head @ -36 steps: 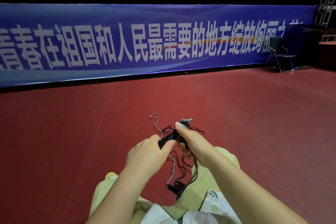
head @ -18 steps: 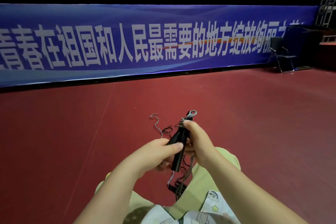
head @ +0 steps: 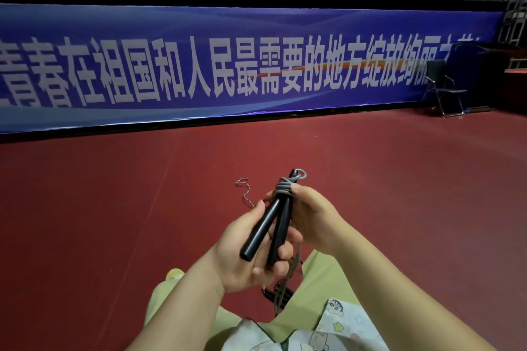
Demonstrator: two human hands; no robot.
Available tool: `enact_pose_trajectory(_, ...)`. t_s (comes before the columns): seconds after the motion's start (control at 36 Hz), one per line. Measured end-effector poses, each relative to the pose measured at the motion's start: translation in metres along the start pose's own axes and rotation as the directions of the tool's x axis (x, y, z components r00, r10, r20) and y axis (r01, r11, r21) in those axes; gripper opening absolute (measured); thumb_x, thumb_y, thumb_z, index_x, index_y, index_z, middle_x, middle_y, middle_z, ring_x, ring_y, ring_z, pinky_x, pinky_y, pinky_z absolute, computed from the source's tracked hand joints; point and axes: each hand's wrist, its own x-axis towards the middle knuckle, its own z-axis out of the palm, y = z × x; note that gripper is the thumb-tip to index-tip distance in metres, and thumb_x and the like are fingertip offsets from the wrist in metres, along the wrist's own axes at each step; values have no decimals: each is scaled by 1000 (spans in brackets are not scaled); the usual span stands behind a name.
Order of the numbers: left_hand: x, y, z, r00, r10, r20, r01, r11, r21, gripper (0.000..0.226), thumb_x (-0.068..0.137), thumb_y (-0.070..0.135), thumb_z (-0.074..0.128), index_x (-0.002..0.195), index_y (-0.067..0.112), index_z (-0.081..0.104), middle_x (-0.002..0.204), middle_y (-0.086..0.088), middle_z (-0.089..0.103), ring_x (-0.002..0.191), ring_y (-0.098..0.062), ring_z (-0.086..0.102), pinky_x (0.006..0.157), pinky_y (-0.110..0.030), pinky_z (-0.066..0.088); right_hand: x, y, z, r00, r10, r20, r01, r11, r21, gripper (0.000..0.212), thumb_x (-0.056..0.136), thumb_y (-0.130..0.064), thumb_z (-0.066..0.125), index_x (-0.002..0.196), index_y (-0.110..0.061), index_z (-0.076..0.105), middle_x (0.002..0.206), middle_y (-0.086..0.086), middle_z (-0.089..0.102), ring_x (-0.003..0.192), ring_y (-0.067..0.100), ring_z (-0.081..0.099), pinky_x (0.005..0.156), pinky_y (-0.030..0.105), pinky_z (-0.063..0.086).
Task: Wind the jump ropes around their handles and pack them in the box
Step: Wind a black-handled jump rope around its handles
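Note:
Two black jump rope handles (head: 266, 226) are held side by side in front of me, splayed apart at their lower ends. Grey rope (head: 283, 188) is wound a few turns round their upper ends, with a small loop sticking out at the top. My left hand (head: 242, 251) grips the lower part of the handles. My right hand (head: 315, 218) holds the upper part, thumb pressed on the wound rope. More rope hangs down between my legs to another dark handle bundle (head: 278, 293) on the floor. No box is in view.
A loose thin rope end (head: 245, 191) curls on the red floor beyond my hands. A long blue banner (head: 199, 71) runs along the far wall. A black folding chair (head: 443, 88) stands at the far right. My legs in pale green trousers lie below.
The handles rose and came closer to me. My left hand shifted down to grip their lower ends, and the rope wraps at the top now show clearly under my right thumb.

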Motion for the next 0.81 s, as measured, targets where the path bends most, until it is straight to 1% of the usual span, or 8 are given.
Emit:
enact_pose_trajectory(0.06,-1,0,-1,999,4,-52,-1,998,58,69,73,69,34,91,7,61,63,-2,52,48,-16,51,44,-24,10,-1,0,-2,1000,29,0,-29,998,-64,49,85,-51,48,103,-6,58,72,10,47,51,17,40,52,25,34)
enact_pose_trajectory(0.17,0,-2,-1,990,26,-139,-4,988,156,67,84,67,28,91,7,57,62,-3,54,47,-16,52,37,-20,15,-4,-1,-3,998,33,44,-25,983,-180,45,97,-46,37,81,-6,51,50,1,46,43,11,35,44,20,27)
enact_pose_trajectory(0.25,5,-5,-6,973,62,-225,4,960,280,69,95,63,20,93,6,59,62,-4,56,46,-18,53,38,-19,19,-3,0,-6,999,40,2,-38,975,-218,39,99,-42,44,78,-10,51,54,4,45,45,12,33,42,19,26)
enact_pose_trajectory(0.42,9,-8,-9,911,144,-387,111,818,564,64,98,61,19,88,16,63,64,2,61,54,-17,56,59,-29,30,-2,7,-12,992,68,-109,-103,926,-363,29,105,-29,37,87,-11,51,67,4,41,48,11,33,43,22,26)
enact_pose_trajectory(0.53,14,-9,-9,888,210,-409,106,772,627,62,100,55,19,86,11,62,63,0,60,54,-19,56,48,-21,36,-3,9,-9,988,58,-145,-119,880,-460,30,106,-32,35,87,-12,48,63,-2,42,46,10,34,44,23,27)
enact_pose_trajectory(0.58,17,-10,-15,875,257,-411,92,745,660,62,101,53,22,84,8,63,59,0,61,54,-20,57,58,-28,50,-4,10,-9,984,47,-170,-131,839,-528,30,105,-34,36,85,-14,46,61,-5,41,46,10,34,44,24,28)
enact_pose_trajectory(0.67,18,-12,-22,855,303,-422,119,676,727,60,99,54,24,85,11,63,58,3,63,54,-19,61,82,-42,52,-4,14,-10,981,36,-189,-142,795,-589,32,104,-37,37,82,-15,43,59,-3,40,46,13,31,46,27,26)
enact_pose_trajectory(0.81,17,-13,-26,826,361,-432,151,598,787,61,97,57,25,92,9,62,66,3,65,55,-15,62,83,-42,52,-7,14,-11,980,32,-198,-153,757,-636,39,103,-42,39,74,-17,46,52,-6,43,45,15,31,46,29,24)
